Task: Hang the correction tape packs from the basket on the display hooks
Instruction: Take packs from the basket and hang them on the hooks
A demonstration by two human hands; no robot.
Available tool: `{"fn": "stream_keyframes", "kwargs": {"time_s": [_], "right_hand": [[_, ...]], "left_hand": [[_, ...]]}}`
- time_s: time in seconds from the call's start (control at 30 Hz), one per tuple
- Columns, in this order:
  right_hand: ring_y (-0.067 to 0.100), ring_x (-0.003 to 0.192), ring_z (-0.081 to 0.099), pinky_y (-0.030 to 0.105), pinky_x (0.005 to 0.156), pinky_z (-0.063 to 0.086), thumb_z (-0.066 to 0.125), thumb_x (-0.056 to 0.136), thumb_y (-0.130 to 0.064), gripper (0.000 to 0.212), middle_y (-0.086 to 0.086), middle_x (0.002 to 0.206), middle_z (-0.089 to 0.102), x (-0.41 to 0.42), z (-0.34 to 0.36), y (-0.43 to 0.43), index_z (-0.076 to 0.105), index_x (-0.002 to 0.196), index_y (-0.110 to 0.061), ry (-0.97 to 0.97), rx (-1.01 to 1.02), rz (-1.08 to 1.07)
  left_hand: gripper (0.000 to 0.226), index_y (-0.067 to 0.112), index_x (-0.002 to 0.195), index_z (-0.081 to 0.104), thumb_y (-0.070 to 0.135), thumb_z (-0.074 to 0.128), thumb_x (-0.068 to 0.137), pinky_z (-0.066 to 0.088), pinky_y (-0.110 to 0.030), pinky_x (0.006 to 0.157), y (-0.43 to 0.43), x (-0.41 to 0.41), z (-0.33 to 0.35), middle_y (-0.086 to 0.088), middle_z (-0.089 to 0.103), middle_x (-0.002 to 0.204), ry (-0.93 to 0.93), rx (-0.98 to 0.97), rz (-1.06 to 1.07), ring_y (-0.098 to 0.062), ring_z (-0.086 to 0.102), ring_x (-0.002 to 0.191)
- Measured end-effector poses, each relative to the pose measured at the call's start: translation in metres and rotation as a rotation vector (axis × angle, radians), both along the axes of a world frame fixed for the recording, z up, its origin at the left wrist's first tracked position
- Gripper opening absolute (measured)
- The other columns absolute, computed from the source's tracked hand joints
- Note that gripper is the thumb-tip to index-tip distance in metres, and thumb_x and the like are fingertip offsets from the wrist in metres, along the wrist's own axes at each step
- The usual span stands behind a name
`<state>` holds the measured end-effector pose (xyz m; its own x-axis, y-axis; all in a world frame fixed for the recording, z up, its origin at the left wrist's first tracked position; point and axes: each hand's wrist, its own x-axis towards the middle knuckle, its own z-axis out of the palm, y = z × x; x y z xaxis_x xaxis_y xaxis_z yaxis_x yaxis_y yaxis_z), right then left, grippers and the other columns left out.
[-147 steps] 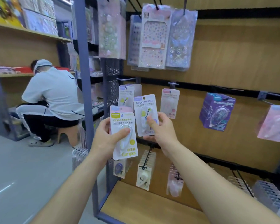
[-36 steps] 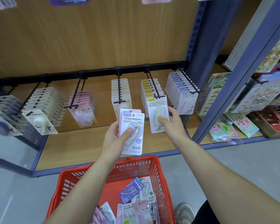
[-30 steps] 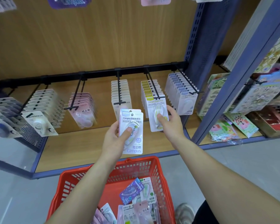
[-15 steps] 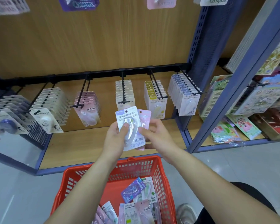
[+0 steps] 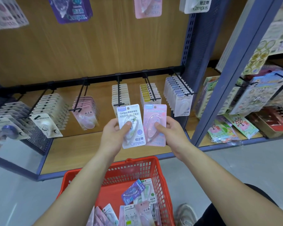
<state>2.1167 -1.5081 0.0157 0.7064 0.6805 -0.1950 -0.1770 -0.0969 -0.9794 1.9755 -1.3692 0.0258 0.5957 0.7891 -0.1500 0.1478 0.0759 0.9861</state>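
Observation:
My left hand (image 5: 113, 137) holds a white and blue correction tape pack (image 5: 131, 116) upright, thumb on its front. My right hand (image 5: 170, 136) holds a pink correction tape pack (image 5: 154, 115) beside it, thumb on the blister. Both packs are in front of the lower row of display hooks (image 5: 151, 93), which carry several rows of hung packs. Below my arms stands the red basket (image 5: 114, 175) with several more packs (image 5: 138, 198) lying in it.
A wooden bottom shelf (image 5: 75, 149) runs under the hooks. A blue upright post (image 5: 225, 75) divides this bay from a sticker display (image 5: 260, 95) on the right. More packs hang on the upper row (image 5: 70, 10). My shoe (image 5: 185, 214) is beside the basket on the grey floor.
My right hand left the yellow pack hung on its hook, came back to my left hand and took the pink pack from behind the white one. The two packs are now side by side.

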Motion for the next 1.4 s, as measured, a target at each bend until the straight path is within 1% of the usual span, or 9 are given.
{"fn": "stream_keyframes", "kwargs": {"time_s": [0.07,0.23,0.4,0.53,0.6,0.77,1.03,1.23,1.4], "right_hand": [[0.016,0.104,0.073,0.044,0.095,0.058,0.063,0.101,-0.015,0.013,-0.004,0.109,0.077,0.002,0.006,-0.004,0.066,0.114,-0.017,-0.071,0.015,-0.008],[0.014,0.098,0.074,0.038,0.087,0.059,0.070,0.097,-0.017,0.014,-0.005,0.104,0.079,-0.007,0.034,0.001,0.067,0.110,-0.018,-0.203,0.030,0.028],[0.008,0.088,0.074,0.023,0.072,0.057,0.069,0.096,-0.013,0.013,-0.004,0.098,0.079,-0.032,0.086,0.030,0.068,0.108,-0.018,-0.241,0.116,0.049],[0.000,0.082,0.071,0.016,0.067,0.054,0.068,0.096,-0.012,0.009,-0.012,0.090,0.077,-0.056,0.135,0.063,0.069,0.105,-0.015,-0.297,0.177,0.065],[-0.001,0.076,0.069,0.012,0.062,0.051,0.068,0.096,-0.013,0.008,-0.009,0.089,0.076,-0.068,0.159,0.079,0.069,0.104,-0.012,-0.309,0.209,0.068],[0.015,0.081,0.066,0.031,0.074,0.050,0.068,0.096,-0.017,0.004,0.001,0.095,0.075,-0.098,0.200,0.114,0.068,0.099,-0.014,-0.329,0.237,0.090],[0.008,0.072,0.062,0.023,0.065,0.046,0.067,0.094,-0.012,0.007,-0.003,0.087,0.071,-0.145,0.233,0.166,0.068,0.100,-0.009,-0.374,0.263,0.191],[0.012,0.077,0.065,0.024,0.067,0.048,0.067,0.094,-0.012,0.009,0.005,0.098,0.075,-0.169,0.244,0.202,0.067,0.102,-0.009,-0.387,0.255,0.237],[0.013,0.080,0.067,0.025,0.065,0.050,0.066,0.094,-0.013,0.010,0.002,0.099,0.075,-0.185,0.253,0.240,0.067,0.103,-0.010,-0.397,0.260,0.267]], "left_hand": [[0.023,0.010,0.119,0.066,0.019,0.068,0.098,0.060,-0.028,0.069,0.000,-0.002,0.009,-0.004,0.079,0.105,-0.018,0.010,0.014,-0.019,0.077,0.091],[0.020,0.015,0.115,0.068,0.023,0.070,0.097,0.061,-0.041,0.086,0.002,-0.026,0.045,0.005,0.079,0.103,-0.019,0.058,0.019,-0.017,0.076,0.096],[0.016,0.013,0.110,0.069,0.019,0.071,0.096,0.061,-0.033,0.073,0.020,-0.064,0.097,0.005,0.080,0.099,-0.062,0.131,0.081,-0.020,0.077,0.094],[0.015,0.016,0.109,0.070,0.021,0.072,0.095,0.062,-0.042,0.076,0.041,-0.098,0.142,0.005,0.080,0.100,-0.073,0.217,0.120,-0.021,0.077,0.092],[0.015,0.013,0.108,0.070,0.020,0.072,0.095,0.062,-0.040,0.072,0.051,-0.113,0.163,0.002,0.080,0.098,-0.092,0.250,0.139,-0.022,0.077,0.089],[0.016,0.012,0.107,0.069,0.020,0.074,0.093,0.060,-0.025,0.064,0.076,-0.142,0.199,0.004,0.080,0.094,-0.127,0.324,0.184,-0.014,0.077,0.085],[0.015,0.012,0.108,0.069,0.017,0.073,0.095,0.055,-0.018,0.059,0.113,-0.186,0.229,0.004,0.080,0.093,-0.190,0.339,0.258,-0.008,0.076,0.080],[0.018,0.010,0.111,0.067,0.016,0.073,0.094,0.058,-0.020,0.062,0.153,-0.207,0.239,0.001,0.079,0.099,-0.201,0.398,0.327,-0.009,0.076,0.082],[0.025,0.012,0.116,0.068,0.021,0.074,0.094,0.062,-0.034,0.075,0.225,-0.233,0.257,-0.004,0.077,0.105,-0.214,0.416,0.479,-0.020,0.076,0.092]]}}
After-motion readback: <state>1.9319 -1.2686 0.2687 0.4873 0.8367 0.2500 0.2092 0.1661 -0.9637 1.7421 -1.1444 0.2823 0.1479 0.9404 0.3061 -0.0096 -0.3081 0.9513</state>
